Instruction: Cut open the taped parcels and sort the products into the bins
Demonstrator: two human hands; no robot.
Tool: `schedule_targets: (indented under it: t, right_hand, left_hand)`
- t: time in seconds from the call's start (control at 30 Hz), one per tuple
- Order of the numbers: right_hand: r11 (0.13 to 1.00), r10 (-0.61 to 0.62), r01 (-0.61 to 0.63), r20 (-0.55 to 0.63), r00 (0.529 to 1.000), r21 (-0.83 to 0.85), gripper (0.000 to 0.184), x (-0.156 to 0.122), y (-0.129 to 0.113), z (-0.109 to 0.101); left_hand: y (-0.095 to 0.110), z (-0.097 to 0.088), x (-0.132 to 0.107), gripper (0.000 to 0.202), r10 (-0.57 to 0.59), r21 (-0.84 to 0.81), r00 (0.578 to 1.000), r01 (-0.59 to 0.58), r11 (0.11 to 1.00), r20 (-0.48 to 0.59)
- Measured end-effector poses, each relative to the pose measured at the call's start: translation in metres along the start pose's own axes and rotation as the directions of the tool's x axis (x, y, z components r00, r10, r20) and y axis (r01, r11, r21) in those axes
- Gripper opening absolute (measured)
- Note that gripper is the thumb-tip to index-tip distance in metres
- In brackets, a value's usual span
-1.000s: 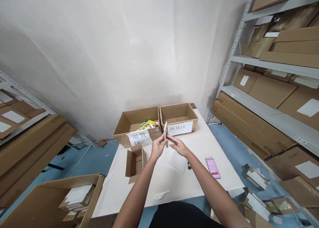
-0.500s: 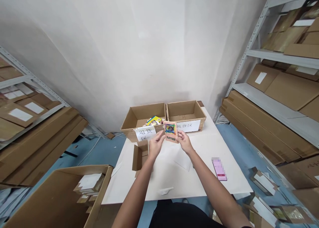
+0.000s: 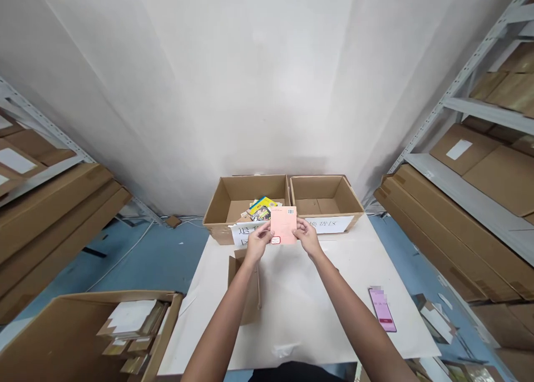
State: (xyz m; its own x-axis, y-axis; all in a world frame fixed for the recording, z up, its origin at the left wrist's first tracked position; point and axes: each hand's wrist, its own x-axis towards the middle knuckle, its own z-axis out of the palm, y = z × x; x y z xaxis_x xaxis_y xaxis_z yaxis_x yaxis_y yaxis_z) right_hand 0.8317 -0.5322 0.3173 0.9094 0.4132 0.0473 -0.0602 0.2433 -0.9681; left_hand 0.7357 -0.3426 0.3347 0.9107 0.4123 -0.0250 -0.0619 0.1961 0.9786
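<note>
Above the white table, a small pink book (image 3: 284,224) is held up with its barcode side towards me. My left hand (image 3: 258,241) pinches its left edge, while my right hand (image 3: 307,238) grips the right edge. Just behind the book stands an open cardboard box with a handwritten label (image 3: 223,233), which has colourful books (image 3: 262,208) inside. A second labelled cardboard box (image 3: 354,207) sits to its right. Under my left forearm is a small open carton (image 3: 250,309), partly hidden.
A phone with a pink screen (image 3: 382,309) lies on the table (image 3: 325,321) at the right. A big carton of parcels (image 3: 175,309) stands at the lower left. Shelves with boxes (image 3: 463,159) flank both sides. A crumpled white scrap (image 3: 286,350) rests near the front edge.
The book has turned from its side with the coloured picture to the plain pink barcode side, still between both hands. The camera view has shifted slightly.
</note>
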Motion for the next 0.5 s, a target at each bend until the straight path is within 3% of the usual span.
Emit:
schedule_targets:
  t: [0.17, 0.3, 0.4, 0.5]
  right_hand:
    - [0.998, -0.052, 0.048, -0.099, 0.994, -0.035, 0.058, 0.077, 0.022, 0.043]
    - [0.954, -0.15, 0.047, -0.337, 0.929, -0.295, 0.06, 0.134, 0.036, 0.051]
    - [0.893, -0.207, -0.009, -0.43, 0.879, -0.45, 0.06, 0.137, 0.061, 0.033]
    - [0.864, -0.215, -0.024, -0.411, 0.886, -0.503, 0.058, 0.104, 0.099, 0.001]
  left_hand:
    - [-0.009, -0.028, 0.084, 0.067, 0.037, 0.029, 0.998, -0.035, 0.999, -0.052]
    - [-0.01, -0.038, 0.14, 0.058, 0.216, 0.337, 0.971, -0.171, 0.926, -0.098]
    - [-0.024, -0.047, 0.144, 0.054, 0.317, 0.512, 0.944, -0.228, 0.828, -0.093]
    - [-0.057, -0.051, 0.12, 0.049, 0.29, 0.545, 0.956, -0.222, 0.809, -0.04]
